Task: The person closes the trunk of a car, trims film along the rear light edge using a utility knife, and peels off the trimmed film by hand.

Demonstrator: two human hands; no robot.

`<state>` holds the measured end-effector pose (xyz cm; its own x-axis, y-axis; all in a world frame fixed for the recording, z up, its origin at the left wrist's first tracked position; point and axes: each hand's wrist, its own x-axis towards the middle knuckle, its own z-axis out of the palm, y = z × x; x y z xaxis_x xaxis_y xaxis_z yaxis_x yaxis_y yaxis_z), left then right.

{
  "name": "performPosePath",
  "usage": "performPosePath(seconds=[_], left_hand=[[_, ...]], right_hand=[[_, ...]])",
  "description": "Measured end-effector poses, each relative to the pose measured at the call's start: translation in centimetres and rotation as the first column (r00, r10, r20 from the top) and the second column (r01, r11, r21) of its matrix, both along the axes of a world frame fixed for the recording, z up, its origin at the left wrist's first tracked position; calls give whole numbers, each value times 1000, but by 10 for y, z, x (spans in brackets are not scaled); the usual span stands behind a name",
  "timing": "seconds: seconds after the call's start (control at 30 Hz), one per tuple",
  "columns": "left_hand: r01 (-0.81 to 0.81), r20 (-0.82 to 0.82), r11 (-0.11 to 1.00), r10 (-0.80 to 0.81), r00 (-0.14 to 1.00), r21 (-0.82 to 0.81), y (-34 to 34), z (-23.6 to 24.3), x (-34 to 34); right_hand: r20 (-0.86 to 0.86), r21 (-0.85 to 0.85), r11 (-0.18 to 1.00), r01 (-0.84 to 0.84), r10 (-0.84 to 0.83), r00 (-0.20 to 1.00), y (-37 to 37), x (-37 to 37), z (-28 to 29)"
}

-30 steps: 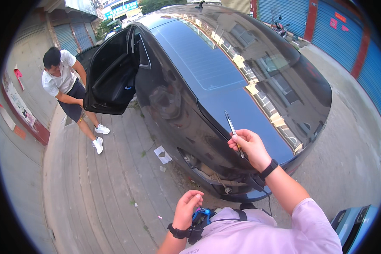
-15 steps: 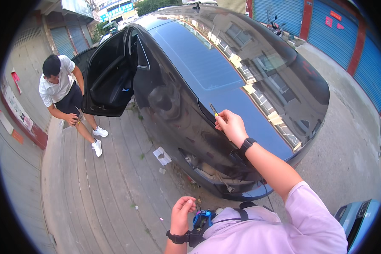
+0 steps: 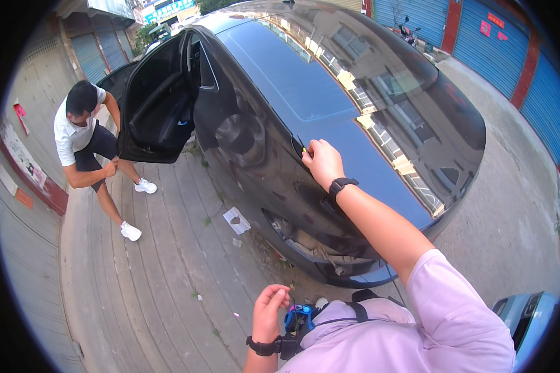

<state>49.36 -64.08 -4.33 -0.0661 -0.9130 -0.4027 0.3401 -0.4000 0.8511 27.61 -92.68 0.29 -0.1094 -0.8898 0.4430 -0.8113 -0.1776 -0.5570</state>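
Observation:
My right hand point(image 3: 322, 163) grips a slim dark tool with a yellow part point(image 3: 304, 149), held at the seam beside the rear window of a glossy black car point(image 3: 242, 186). My left hand point(image 3: 269, 314) hangs low with curled fingers; whether it holds anything is unclear. Just right of it, a blue item point(image 3: 298, 317) is at my waist. Near the car's rear bumper point(image 3: 348, 276), an opening point(image 3: 305, 245) with light parts shows in the bodywork.
A person point(image 3: 74, 133) in white shirt bends beside the open car door point(image 3: 152, 105) at left. A white paper point(image 3: 235, 221) lies on the pavement point(image 3: 168, 267). Blue shutters point(image 3: 485, 56), a scooter point(image 3: 407, 34) and another vehicle point(image 3: 516, 317) stand to the right.
My right hand and the tool have moved up and left along the car to the seam. The other person has bent further, leg stepped toward me. My left hand has barely moved.

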Motion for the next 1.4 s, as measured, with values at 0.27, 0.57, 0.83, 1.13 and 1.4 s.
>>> performPosePath(seconds=[0.27,0.57,0.83,1.13,1.4], left_hand=[[-11,-2,1000,11,1000,26,7,-3,3],[-16,22,1000,16,1000,7,6,-6,2],[27,-5,999,-27,1000,-17,2,-11,-3],[112,-11,993,-112,994,-27,-13,-10,-17],[248,2,968,-248,969,-37,-28,-13,-40]], right_hand=[[-68,-7,1000,-2,2,998,-3,1,1],[-91,67,997,-30,36,995,9,-15,2],[-137,102,989,-112,125,983,49,-39,5],[-170,200,970,-138,173,970,102,-75,12],[-167,252,957,-146,191,967,152,-108,10]])
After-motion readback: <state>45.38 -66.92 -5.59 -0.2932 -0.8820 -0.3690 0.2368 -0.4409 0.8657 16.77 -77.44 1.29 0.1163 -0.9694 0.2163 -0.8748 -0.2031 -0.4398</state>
